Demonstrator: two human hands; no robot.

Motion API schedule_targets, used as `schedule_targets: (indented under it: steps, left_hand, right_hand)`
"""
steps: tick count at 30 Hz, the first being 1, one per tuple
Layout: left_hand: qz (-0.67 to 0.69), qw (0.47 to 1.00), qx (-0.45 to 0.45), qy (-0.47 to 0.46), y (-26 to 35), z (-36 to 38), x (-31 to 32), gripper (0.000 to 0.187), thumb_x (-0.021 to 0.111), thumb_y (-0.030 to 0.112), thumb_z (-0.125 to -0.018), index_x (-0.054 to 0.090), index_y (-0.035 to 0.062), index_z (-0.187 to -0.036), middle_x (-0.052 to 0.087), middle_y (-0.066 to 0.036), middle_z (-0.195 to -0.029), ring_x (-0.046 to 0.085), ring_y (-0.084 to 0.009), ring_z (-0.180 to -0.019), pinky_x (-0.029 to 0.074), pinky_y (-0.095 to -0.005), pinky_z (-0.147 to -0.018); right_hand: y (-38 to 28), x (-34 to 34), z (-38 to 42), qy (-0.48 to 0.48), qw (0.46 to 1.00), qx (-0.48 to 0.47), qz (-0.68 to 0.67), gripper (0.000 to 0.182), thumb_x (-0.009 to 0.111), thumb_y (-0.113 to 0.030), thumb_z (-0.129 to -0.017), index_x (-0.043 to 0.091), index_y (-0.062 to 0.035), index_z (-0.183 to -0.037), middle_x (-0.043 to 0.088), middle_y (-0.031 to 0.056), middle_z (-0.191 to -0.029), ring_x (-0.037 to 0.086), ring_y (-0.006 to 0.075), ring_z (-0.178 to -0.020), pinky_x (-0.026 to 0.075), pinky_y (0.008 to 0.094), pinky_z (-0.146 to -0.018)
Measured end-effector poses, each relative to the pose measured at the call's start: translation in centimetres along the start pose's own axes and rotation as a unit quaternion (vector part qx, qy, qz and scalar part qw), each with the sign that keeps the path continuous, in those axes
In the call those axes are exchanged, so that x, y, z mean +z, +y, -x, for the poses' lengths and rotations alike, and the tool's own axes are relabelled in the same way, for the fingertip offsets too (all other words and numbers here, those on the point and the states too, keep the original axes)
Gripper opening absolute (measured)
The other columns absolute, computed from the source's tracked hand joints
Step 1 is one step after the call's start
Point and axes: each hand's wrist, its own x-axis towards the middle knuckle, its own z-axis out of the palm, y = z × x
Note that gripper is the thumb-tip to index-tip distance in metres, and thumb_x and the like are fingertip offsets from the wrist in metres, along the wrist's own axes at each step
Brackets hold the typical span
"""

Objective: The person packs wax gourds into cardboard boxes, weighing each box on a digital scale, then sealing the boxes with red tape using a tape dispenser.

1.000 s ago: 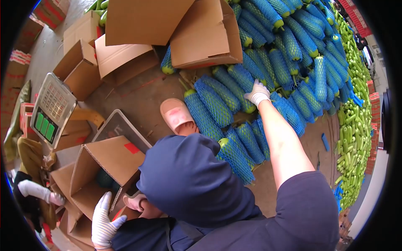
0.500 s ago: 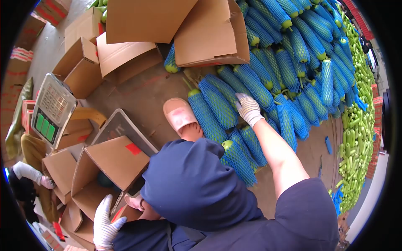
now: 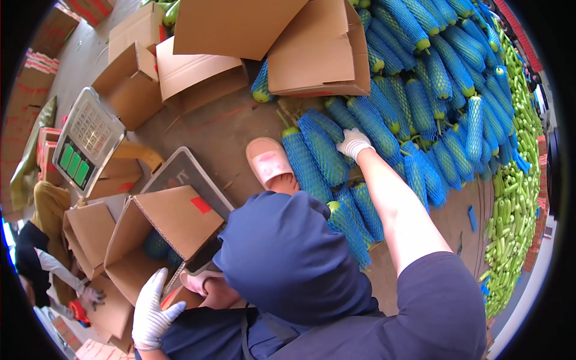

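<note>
My right hand [image 3: 355,144], in a white striped glove, reaches into the pile and closes around the end of a long green gourd [image 3: 327,129] in a blue net sleeve. Other netted gourds [image 3: 373,127] lie close on both sides of it. My left hand [image 3: 155,315], gloved too, is open with thumb and fingers apart, beside the near edge of an open cardboard box [image 3: 180,219]. Inside that box, dark netted gourds [image 3: 157,245] show partly. The box stands on the platform of a scale [image 3: 81,150] with a green display.
More open boxes [image 3: 201,72] stand ahead of me. Bare green gourds [image 3: 510,228] form a long heap at the right. A co-worker's gloved hand [image 3: 93,296] rests on a carton at the lower left, near a red tool [image 3: 78,312]. My pink slipper [image 3: 269,162] is beside the netted gourds.
The view has shifted, so most things appear farther right. My right hand's fingers have curled in more at the gourd. The co-worker has bent lower, hand now on a carton.
</note>
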Motion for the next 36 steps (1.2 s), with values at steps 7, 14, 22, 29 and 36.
schedule_targets:
  steps: [7, 14, 22, 29, 36]
  left_hand:
    - [-0.028, 1.0, 0.0, -0.012, 0.4, 0.4, -0.8, 0.083, 0.083, 0.031, -0.074, 0.048, 0.0037, -0.144, 0.053, -0.019, -0.143, 0.049, -0.0343, -0.134, 0.038, -0.0405, -0.113]
    - [0.013, 0.996, 0.084, 0.032, -0.9, 1.4, -0.2, 0.074, 0.072, 0.04, -0.086, 0.047, 0.0014, -0.145, 0.052, -0.021, -0.143, 0.049, -0.0358, -0.134, 0.036, -0.0409, -0.115]
    - [0.002, 0.996, 0.078, 0.032, -1.2, 2.1, 0.5, 0.074, 0.07, 0.042, -0.088, 0.044, 0.0062, -0.147, 0.049, -0.023, -0.145, 0.048, -0.0373, -0.134, 0.037, -0.0427, -0.113]
    - [-0.005, 0.998, 0.069, 0.015, -0.8, 1.2, 0.3, 0.075, 0.071, 0.039, -0.087, 0.043, 0.0047, -0.148, 0.048, -0.024, -0.146, 0.048, -0.0385, -0.133, 0.038, -0.0424, -0.112]
    - [-0.018, 0.998, 0.064, 0.016, -0.6, 0.5, 0.0, 0.076, 0.071, 0.04, -0.087, 0.043, 0.0042, -0.148, 0.048, -0.025, -0.145, 0.049, -0.0396, -0.132, 0.039, -0.0431, -0.112]
  right_hand:
    - [0.6, 1.3, -0.2, 0.067, 0.997, -0.047, -0.012, 0.046, 0.062, -0.025, -0.081, 0.068, 0.0031, -0.118, 0.061, 0.0285, -0.129, 0.06, 0.0408, -0.12, 0.048, 0.0449, -0.104]
    - [5.6, 5.0, -9.3, 0.015, 0.997, -0.07, 0.007, 0.073, 0.068, -0.032, -0.076, 0.052, 0.0007, -0.14, 0.048, 0.0291, -0.143, 0.041, 0.0426, -0.137, 0.035, 0.0448, -0.116]
    - [5.9, 6.5, -10.7, 0.071, 0.997, -0.016, 0.012, 0.066, 0.063, -0.021, -0.082, 0.047, 0.0007, -0.142, 0.047, 0.0307, -0.143, 0.044, 0.0419, -0.135, 0.038, 0.0406, -0.114]
    - [10.4, 10.4, -16.4, 0.069, 0.987, -0.098, -0.111, 0.067, 0.064, -0.014, -0.081, 0.044, 0.0041, -0.143, 0.058, 0.0308, -0.131, 0.058, 0.0412, -0.121, 0.045, 0.0402, -0.106]
    - [11.6, 11.9, -20.6, -0.026, 0.966, -0.052, -0.251, 0.089, 0.063, -0.003, -0.067, 0.035, 0.0014, -0.15, 0.06, 0.0261, -0.128, 0.061, 0.0404, -0.111, 0.051, 0.0454, -0.094]
